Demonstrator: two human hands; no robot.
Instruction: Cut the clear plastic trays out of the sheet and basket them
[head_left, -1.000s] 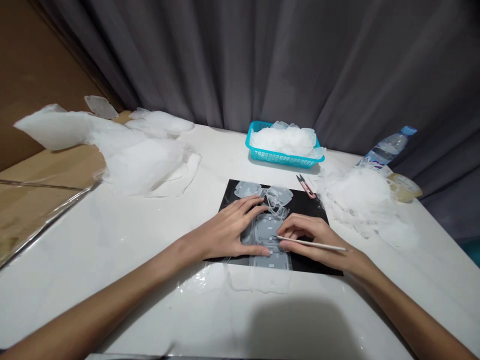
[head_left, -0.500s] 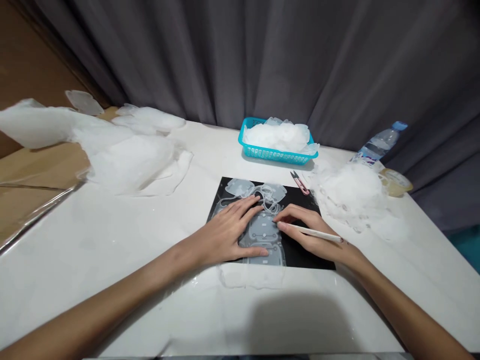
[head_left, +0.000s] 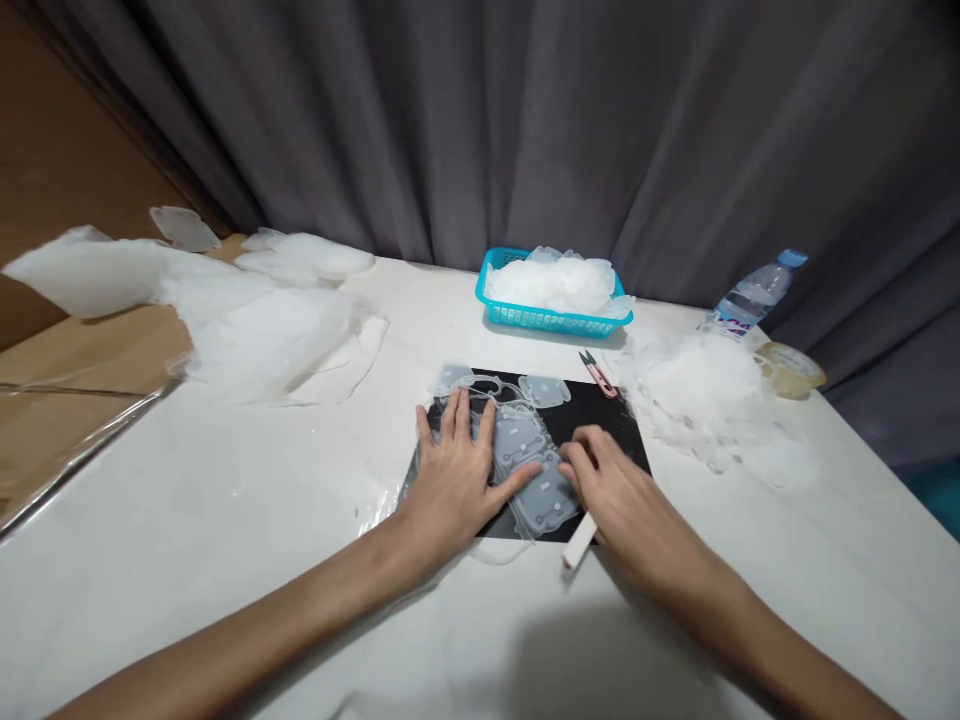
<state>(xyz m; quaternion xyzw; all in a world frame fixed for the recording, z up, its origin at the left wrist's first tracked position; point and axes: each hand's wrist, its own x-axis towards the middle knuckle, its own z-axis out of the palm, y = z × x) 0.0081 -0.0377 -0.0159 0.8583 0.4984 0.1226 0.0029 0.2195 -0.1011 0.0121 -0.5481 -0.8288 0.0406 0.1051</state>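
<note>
My left hand (head_left: 459,482) lies flat with spread fingers, pressing on a translucent plastic sheet of rounded shapes (head_left: 546,498). The sheet lies slanted on a black mat (head_left: 611,415), partly under that hand. Closed fingers of my right hand (head_left: 619,490) rest at the sheet's right edge. A slim white pen-shaped tool (head_left: 580,545) is held in this hand; its rear end pokes out below the palm, and its tip is hidden. Thin clear strips (head_left: 487,385) curl above my left fingertips. A loose translucent piece (head_left: 545,391) lies near the mat's top edge.
Pink-handled thread snips (head_left: 598,374) lie at the mat's upper right. Behind stands a turquoise basket (head_left: 555,322) of white translucent pieces. White piles sit left (head_left: 262,330) and right (head_left: 697,385). A tilted water bottle (head_left: 754,295) and a tape roll (head_left: 791,368) are at right.
The plastic sheet has turned, its lower end now swung right. My left hand has shifted slightly left with fingers spread wider. My right hand has curled in, and the tool's rear end now points toward me.
</note>
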